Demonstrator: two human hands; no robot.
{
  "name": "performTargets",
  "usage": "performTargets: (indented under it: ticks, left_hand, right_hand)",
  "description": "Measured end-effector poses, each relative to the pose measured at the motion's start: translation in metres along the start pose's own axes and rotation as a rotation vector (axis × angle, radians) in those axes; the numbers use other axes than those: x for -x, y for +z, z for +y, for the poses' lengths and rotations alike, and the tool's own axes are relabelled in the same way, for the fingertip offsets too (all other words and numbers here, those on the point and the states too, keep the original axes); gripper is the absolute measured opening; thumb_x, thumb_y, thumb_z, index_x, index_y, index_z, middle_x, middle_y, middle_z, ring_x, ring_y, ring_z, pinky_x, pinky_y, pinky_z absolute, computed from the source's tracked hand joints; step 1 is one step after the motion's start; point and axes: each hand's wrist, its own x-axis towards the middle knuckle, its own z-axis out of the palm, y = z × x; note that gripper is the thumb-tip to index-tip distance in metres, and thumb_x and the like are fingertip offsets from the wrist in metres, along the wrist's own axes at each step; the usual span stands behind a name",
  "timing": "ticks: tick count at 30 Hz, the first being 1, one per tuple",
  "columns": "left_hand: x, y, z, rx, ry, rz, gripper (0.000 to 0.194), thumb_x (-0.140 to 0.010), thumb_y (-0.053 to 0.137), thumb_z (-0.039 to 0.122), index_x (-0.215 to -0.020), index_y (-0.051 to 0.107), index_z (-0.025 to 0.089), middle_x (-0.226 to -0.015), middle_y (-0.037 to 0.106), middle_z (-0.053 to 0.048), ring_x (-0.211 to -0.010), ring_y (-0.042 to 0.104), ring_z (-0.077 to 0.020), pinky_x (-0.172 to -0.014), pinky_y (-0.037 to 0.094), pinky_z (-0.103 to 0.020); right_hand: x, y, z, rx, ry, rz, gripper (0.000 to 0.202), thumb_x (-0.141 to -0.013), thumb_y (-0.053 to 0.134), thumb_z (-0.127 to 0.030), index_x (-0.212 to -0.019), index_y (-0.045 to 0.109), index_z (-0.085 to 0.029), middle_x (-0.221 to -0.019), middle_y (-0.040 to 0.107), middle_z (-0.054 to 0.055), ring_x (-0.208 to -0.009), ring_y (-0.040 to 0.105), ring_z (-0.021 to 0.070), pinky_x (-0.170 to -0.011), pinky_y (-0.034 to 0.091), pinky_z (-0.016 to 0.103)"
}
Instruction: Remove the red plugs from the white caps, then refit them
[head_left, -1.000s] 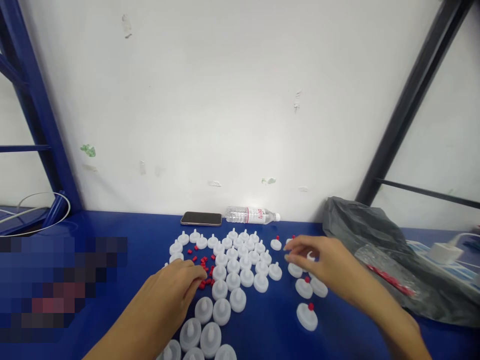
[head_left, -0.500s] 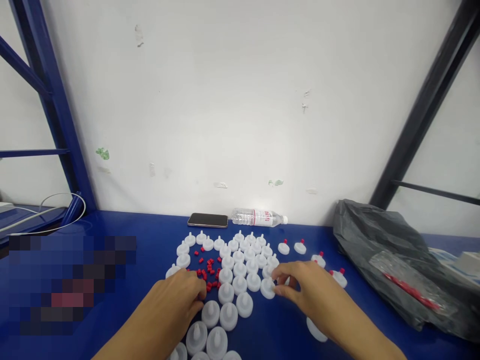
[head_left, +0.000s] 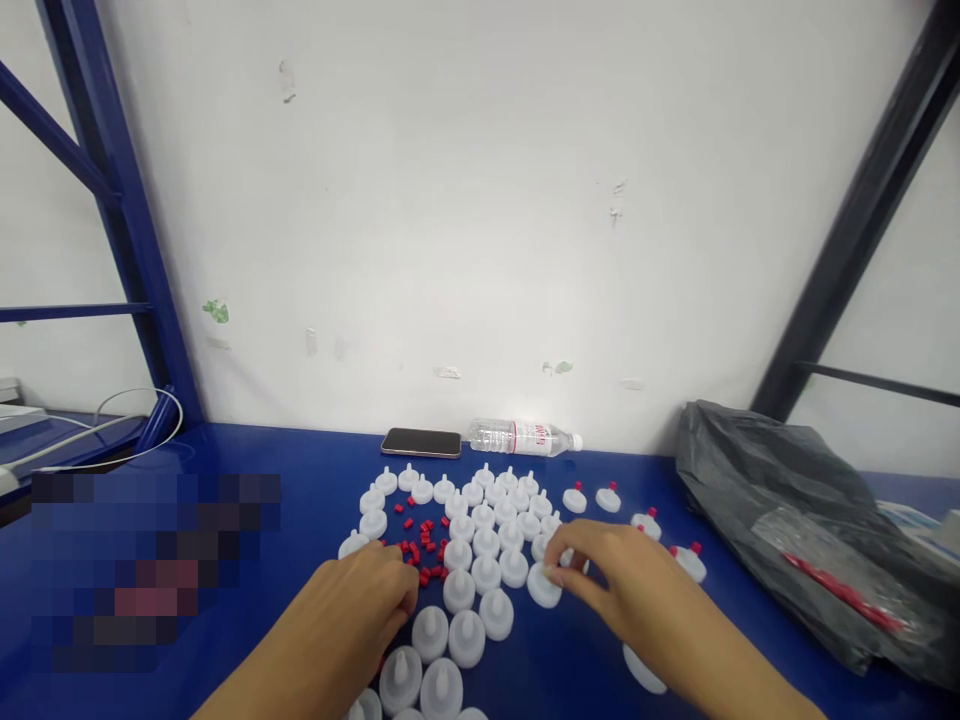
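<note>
Many white nozzle caps, round with an upright spout, stand in close rows on the blue table. Small red tips lie loose among them. Over the near left side of these red tips is my left hand, its fingers curled downward; whatever they pinch is hidden beneath them. My right hand has thumb and forefinger closed at the spout of one white nozzle cap at the right edge of the group. Farther right, several white caps with red tips on their spouts stand apart.
A phone and a clear plastic bottle lie along the wall. At the right, a black plastic bag bears a clear bag of red pieces. Blue posts and a white cable are at left.
The whole view has shifted slightly, so everything sits a little farther right and lower. Both hands keep nearly the same place over the caps and red tips.
</note>
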Motion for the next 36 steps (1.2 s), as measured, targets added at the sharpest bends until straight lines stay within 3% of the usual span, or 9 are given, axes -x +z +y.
performTargets:
  ticks: [6,11,14,18,23,25,29,33,36]
  left_hand:
    - [0.004,-0.009,0.01,-0.015,-0.033,-0.05,0.03,-0.088,0.051,0.008,-0.096,0.075,0.024,-0.107,0.076,-0.007,-0.096,0.07,-0.0265,-0.077,0.044,-0.034]
    - [0.003,-0.013,0.014,-0.08,-0.042,-0.118,0.037,-0.09,0.047,0.004,-0.103,0.075,0.025,-0.112,0.075,-0.007,-0.1,0.071,-0.0268,-0.08,0.049,-0.035]
    - [-0.001,-0.011,0.015,-0.136,0.014,-0.053,0.044,-0.095,0.039,0.003,-0.112,0.074,0.025,-0.115,0.073,-0.009,-0.103,0.071,-0.0269,-0.077,0.051,-0.033]
    - [-0.002,-0.007,0.013,-0.16,0.031,0.102,0.044,-0.1,0.035,0.008,-0.114,0.073,0.025,-0.118,0.069,-0.009,-0.088,0.072,-0.0237,-0.067,0.051,-0.031]
    - [0.005,-0.01,0.013,0.249,0.199,0.429,0.031,-0.103,0.043,0.024,-0.106,0.074,0.028,-0.106,0.073,-0.002,-0.081,0.07,-0.0175,-0.072,0.052,-0.028]
    - [0.01,-0.015,0.018,0.444,0.237,0.495,0.024,-0.101,0.051,0.032,-0.101,0.075,0.028,-0.092,0.075,0.001,-0.074,0.068,-0.0151,-0.068,0.05,-0.025]
    - [0.019,-0.026,0.029,0.669,0.167,0.424,0.023,-0.095,0.061,0.042,-0.094,0.079,0.028,-0.066,0.07,0.004,-0.054,0.056,-0.0122,-0.053,0.042,-0.023]
    - [0.023,-0.03,0.037,0.77,0.147,0.323,0.023,-0.091,0.064,0.041,-0.096,0.081,0.026,-0.068,0.073,0.002,-0.056,0.054,-0.0124,-0.052,0.039,-0.023]
    - [0.024,-0.029,0.039,0.789,0.152,0.317,0.023,-0.091,0.065,0.039,-0.096,0.081,0.023,-0.067,0.072,0.001,-0.057,0.054,-0.0122,-0.052,0.039,-0.023]
  right_hand:
    - [0.005,0.0,-0.003,-0.077,-0.016,0.114,0.012,-0.105,0.044,-0.034,-0.097,0.05,-0.027,-0.091,0.074,0.003,-0.077,0.073,0.0226,-0.075,0.055,0.034]
    - [0.005,0.002,-0.005,-0.055,-0.003,0.134,0.009,-0.106,0.04,-0.033,-0.1,0.046,-0.028,-0.086,0.071,0.001,-0.079,0.074,0.0241,-0.077,0.054,0.035]
    - [0.006,0.002,-0.005,-0.071,0.007,0.148,0.007,-0.105,0.042,-0.034,-0.104,0.047,-0.029,-0.1,0.072,0.003,-0.09,0.073,0.0237,-0.079,0.053,0.035]
    - [0.006,0.0,-0.01,-0.081,0.0,0.134,0.007,-0.105,0.044,-0.033,-0.107,0.05,-0.03,-0.11,0.068,0.003,-0.099,0.068,0.0226,-0.086,0.051,0.037]
    - [0.006,-0.006,-0.026,-0.119,-0.003,0.101,0.013,-0.105,0.049,-0.037,-0.116,0.055,-0.033,-0.114,0.068,0.002,-0.102,0.067,0.0236,-0.091,0.051,0.04]
    - [0.007,-0.007,-0.036,-0.187,-0.017,0.08,0.018,-0.103,0.055,-0.041,-0.121,0.055,-0.035,-0.119,0.069,0.001,-0.108,0.067,0.0241,-0.094,0.051,0.039]
    - [0.01,-0.008,-0.057,-0.276,-0.07,0.02,0.031,-0.097,0.068,-0.043,-0.125,0.054,-0.039,-0.121,0.071,-0.002,-0.11,0.068,0.0237,-0.093,0.052,0.038]
    - [0.01,-0.004,-0.068,-0.28,-0.148,0.043,0.039,-0.094,0.074,-0.038,-0.127,0.053,-0.039,-0.113,0.072,-0.003,-0.103,0.069,0.0228,-0.088,0.052,0.038]
    - [0.01,-0.002,-0.068,-0.275,-0.227,0.072,0.042,-0.094,0.075,-0.037,-0.128,0.051,-0.039,-0.11,0.073,-0.005,-0.099,0.07,0.0213,-0.085,0.052,0.036]
